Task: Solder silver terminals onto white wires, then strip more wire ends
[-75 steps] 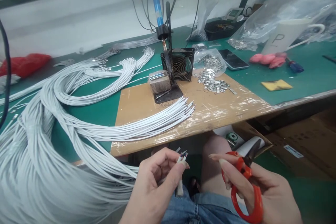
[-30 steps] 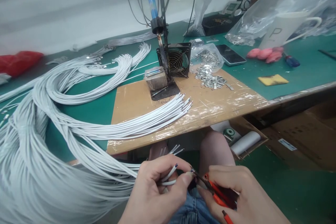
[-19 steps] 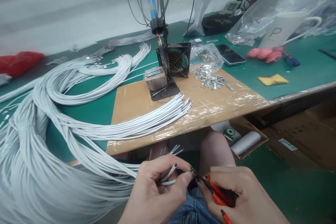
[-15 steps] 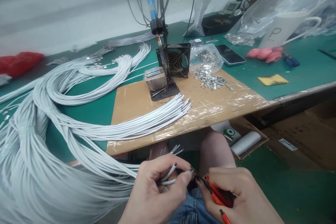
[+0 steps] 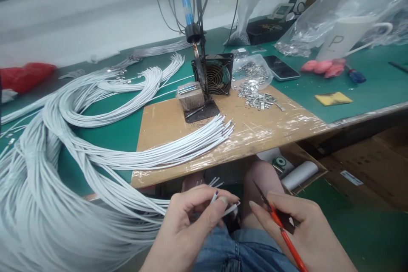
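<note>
My left hand is closed on several white cables, pinched between thumb and fingers. Their cut ends stick out past the fingertips, and dark purple cores show at the tips. In my right hand is a pointed hand tool with red handles. Its thin dark tip points up and left, apart from the cables; whether its jaws are apart I cannot make out. Behind my left hand, a long bundle of white cables hangs over the table edge. Another white bundle lies across the cardboard mat.
A blue-handled soldering iron leans in a stand before a black fan. Small metal pieces spill from a plastic bag. A phone, yellow sponge and white mug are at the right. Below sits an open box with a white roll.
My right hand has drawn the red-handled tool rightward, away from the cable ends. The tool has turned so its tip points upward. The cable ends in my left hand now show more plainly.
</note>
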### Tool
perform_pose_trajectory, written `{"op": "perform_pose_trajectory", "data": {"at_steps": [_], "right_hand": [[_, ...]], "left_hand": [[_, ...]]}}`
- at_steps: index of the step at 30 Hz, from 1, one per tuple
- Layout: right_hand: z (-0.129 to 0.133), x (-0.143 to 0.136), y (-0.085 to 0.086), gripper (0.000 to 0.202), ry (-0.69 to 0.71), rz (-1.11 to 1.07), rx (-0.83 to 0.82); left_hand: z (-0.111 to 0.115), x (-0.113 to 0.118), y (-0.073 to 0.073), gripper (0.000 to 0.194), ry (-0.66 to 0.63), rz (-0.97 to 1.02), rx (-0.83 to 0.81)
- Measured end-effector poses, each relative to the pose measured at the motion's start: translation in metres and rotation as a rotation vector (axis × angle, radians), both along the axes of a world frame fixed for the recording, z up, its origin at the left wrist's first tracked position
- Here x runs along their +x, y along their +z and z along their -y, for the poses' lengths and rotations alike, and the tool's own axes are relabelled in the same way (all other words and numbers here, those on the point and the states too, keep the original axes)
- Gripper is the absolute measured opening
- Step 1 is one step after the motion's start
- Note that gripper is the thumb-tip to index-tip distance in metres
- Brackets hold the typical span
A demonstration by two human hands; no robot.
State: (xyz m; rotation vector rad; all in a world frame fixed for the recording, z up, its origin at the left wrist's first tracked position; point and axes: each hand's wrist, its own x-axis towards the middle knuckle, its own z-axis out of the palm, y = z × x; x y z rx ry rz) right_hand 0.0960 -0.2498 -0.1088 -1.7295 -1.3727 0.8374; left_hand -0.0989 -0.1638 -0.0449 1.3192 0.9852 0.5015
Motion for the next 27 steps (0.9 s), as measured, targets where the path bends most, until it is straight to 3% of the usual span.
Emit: {"op": "perform_pose_trajectory", "data": {"at_steps": [3, 6, 13, 18, 22, 25, 27], "right_hand": [[0.002, 0.003, 0.000, 0.047, 0.013, -0.028, -0.030], [0.000, 0.002, 0.003, 0.046, -0.045, -0.064, 0.010], [-0.015, -0.021, 0.021, 0.017, -0.228, -0.316, 0.157], [-0.024, -0.041, 0.031, 0.010, -0.199, -0.411, 0.197], [-0.027, -0.046, 0.037, 0.023, -0.384, -0.338, 0.255], [-0.026, -0.041, 0.037, 0.026, -0.612, -0.405, 0.178], [-0.024, -0.035, 0.036, 0.033, -0.616, -0.448, 0.124]], "left_hand": [[-0.003, -0.001, -0.003, 0.023, 0.015, 0.038, 0.047], [-0.004, -0.004, -0.006, 0.025, 0.006, 0.014, -0.021], [-0.001, -0.007, -0.007, 0.031, 0.025, 0.082, -0.073], [0.001, -0.002, -0.006, 0.029, -0.002, 0.048, -0.079], [0.002, 0.003, -0.002, 0.028, -0.002, 0.023, -0.067], [0.002, 0.005, 0.001, 0.026, 0.029, 0.016, -0.067], [0.002, 0.005, 0.001, 0.023, 0.056, 0.024, -0.084]]}}
